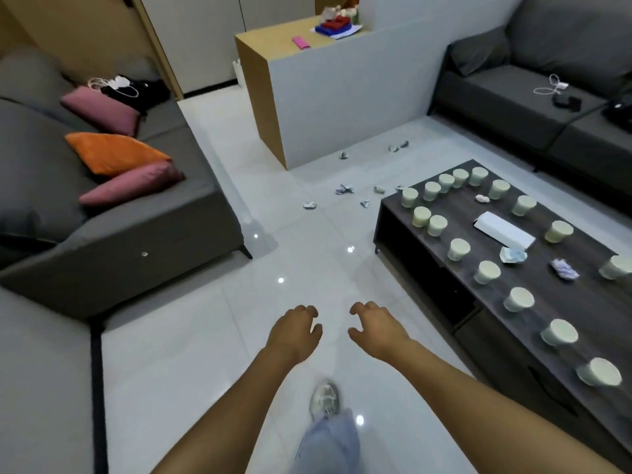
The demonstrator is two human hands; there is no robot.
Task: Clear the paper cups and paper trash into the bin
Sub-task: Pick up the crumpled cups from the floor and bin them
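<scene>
Barely begun, I judge: paper cups (457,249) crowd the table (581,323); paper scraps (344,190) litter the floor; no bin visible; left hand (293,331) and right hand (376,323) loosely curled, empty.

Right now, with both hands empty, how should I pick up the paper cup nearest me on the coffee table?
The cup stands upside down near the table's front edge. Come from above with the right hand and wrap the fingers around its side wall; the closed flat top offers no rim to pinch.

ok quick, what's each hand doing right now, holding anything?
Left hand: open, fingers loosely curled, holding nothing, out over the floor.
Right hand: open, fingers loosely curled, holding nothing, beside the left.
</scene>
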